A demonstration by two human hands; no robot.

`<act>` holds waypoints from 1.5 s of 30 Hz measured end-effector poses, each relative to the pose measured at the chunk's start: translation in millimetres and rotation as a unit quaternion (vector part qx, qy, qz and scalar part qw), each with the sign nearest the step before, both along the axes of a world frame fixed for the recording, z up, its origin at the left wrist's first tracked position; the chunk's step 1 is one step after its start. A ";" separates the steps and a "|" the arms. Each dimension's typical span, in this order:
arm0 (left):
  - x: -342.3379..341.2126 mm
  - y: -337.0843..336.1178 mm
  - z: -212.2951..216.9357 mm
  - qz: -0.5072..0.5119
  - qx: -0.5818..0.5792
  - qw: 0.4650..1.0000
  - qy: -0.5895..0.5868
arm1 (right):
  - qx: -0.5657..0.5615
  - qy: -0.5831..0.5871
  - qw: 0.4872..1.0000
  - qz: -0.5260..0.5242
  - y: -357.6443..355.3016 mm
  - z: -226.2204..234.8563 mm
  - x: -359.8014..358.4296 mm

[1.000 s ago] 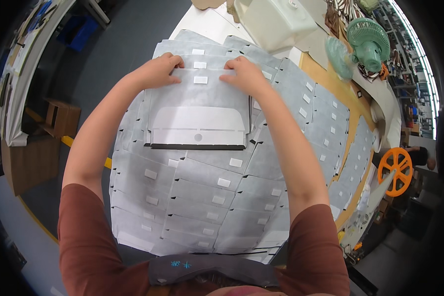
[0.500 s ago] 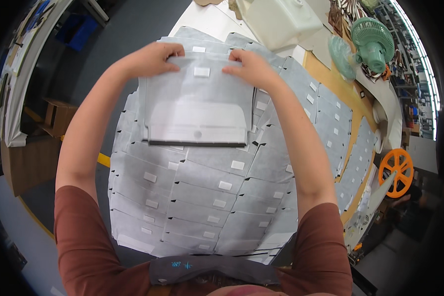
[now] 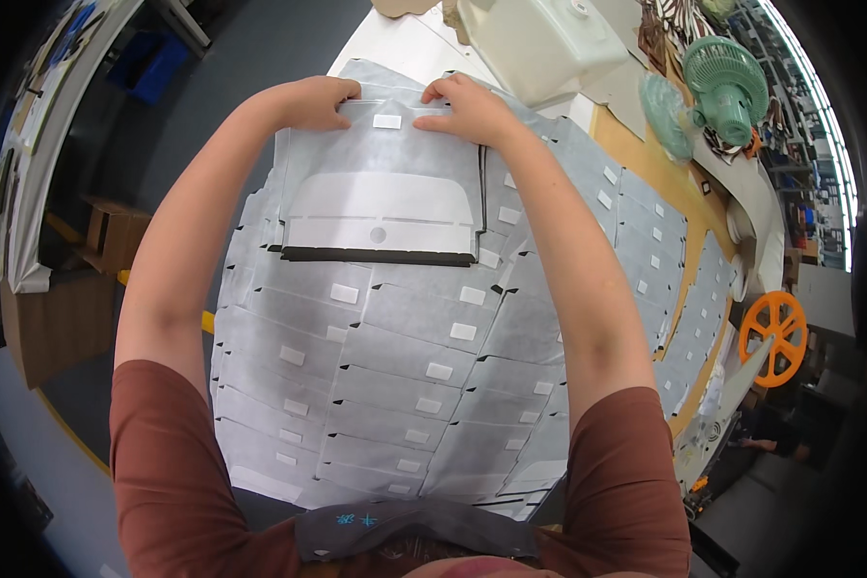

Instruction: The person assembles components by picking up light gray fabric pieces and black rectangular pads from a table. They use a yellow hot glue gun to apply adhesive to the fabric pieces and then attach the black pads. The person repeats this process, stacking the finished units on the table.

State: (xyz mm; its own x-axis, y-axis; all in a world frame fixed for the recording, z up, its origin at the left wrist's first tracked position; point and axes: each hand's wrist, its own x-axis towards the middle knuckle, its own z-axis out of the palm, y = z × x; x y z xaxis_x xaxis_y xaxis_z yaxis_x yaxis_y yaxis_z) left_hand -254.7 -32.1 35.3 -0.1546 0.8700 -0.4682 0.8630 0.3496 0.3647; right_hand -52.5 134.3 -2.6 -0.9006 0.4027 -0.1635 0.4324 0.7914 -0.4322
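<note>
I hold a grey fabric pouch (image 3: 380, 188) with a white panel and a black lower edge, lifted above the table. My left hand (image 3: 313, 101) pinches its top left corner and my right hand (image 3: 467, 108) pinches its top right corner. A small white tab sits at the pouch's top middle between my hands. Below it, several identical grey pouches (image 3: 395, 385) lie overlapped in rows across the table, each with a small white tab.
A white plastic container (image 3: 539, 43) stands at the far edge. A green fan (image 3: 727, 82) sits at the back right on the wooden tabletop (image 3: 636, 154). An orange wheel (image 3: 775, 332) is at the right. More pouch rows (image 3: 665, 260) run along the right side.
Both hands have raised the pouch up and away from the overlapped rows, moving toward the far edge of the table.
</note>
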 end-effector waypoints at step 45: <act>19.7 -41.7 -4.2 0.053 0.261 0.949 -0.170 | 0.150 0.301 0.939 0.069 -167.9 144.8 144.7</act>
